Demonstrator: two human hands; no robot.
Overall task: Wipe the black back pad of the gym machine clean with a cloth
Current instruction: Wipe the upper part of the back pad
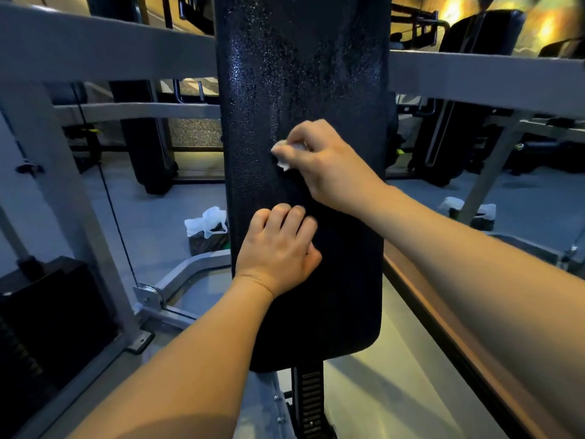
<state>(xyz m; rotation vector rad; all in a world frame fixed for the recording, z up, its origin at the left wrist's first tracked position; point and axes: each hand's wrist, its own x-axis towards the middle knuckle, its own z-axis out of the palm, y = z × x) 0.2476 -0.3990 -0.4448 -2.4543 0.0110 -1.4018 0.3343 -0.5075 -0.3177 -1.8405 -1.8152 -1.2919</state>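
Pad (304, 74), black and pebbled, stands upright in the middle of the view, between the grey bars of the frame (110, 49). Its upper part, above the fingers of both hands, shines with fine specks; the lower part looks dull.

Right hand (329, 163) reaches in from the right at about mid-height of the pad. Its fingers (304, 131) are curled narrow round a small white cloth (285, 153), wadded up, which sticks out past the fingertips to the left and touches the pad's face.

Left hand (278, 248) lies on the pad just below the right one, apart from it. Its fingers (285, 213) are curled under with the knuckles up and the thumb tucked at the right; nothing shows in them, and the fingertips are hidden.

Left of the left fingers, past the pad's edge, a white bag (207, 221) sits on the floor over a dark box. Far to the right of the right fingers a second bag (456, 204) sits by a frame leg. Well below and left of the fingers is a dark stack (47, 312) of weights, with a thin cable (110, 201) running above it. Below the pad a notched post (310, 403) goes down. Other dark machines stand behind, blurred.
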